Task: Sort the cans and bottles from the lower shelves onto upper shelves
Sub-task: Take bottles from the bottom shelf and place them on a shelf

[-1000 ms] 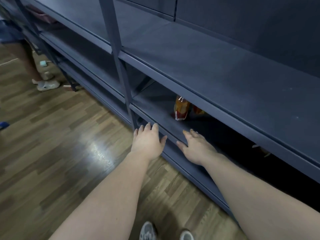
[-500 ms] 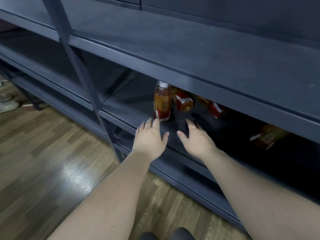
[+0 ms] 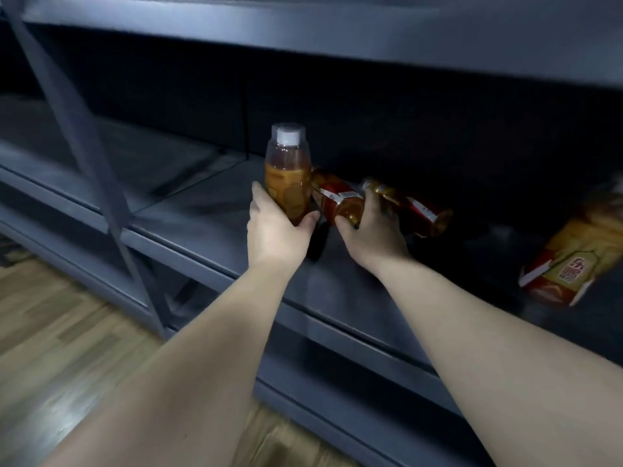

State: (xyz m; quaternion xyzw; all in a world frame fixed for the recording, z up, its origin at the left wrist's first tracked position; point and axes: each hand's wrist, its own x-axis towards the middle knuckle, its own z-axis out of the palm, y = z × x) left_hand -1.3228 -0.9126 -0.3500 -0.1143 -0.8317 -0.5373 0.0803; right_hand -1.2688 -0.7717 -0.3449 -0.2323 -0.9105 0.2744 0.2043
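An upright bottle (image 3: pixel 287 170) of amber drink with a white cap stands on the low dark shelf (image 3: pixel 202 210). My left hand (image 3: pixel 276 230) grips its lower half, thumb on the right side. Beside it lies a red and gold can (image 3: pixel 338 200) on its side, and my right hand (image 3: pixel 374 230) grips the end of that can. A second red can (image 3: pixel 414 210) lies just behind my right hand. Farther right, a yellow and red bottle (image 3: pixel 573 261) lies tilted on the same shelf.
The upper shelf board (image 3: pixel 303 32) hangs low over the items. A slanted metal upright (image 3: pixel 77 129) crosses at the left. Another shelf (image 3: pixel 354 399) runs below, close to the wooden floor (image 3: pixel 50 348).
The view has dropped closer to the low shelf. Both hands reached in from the shelf's edge: the left took hold of the upright bottle, the right took hold of the lying can.
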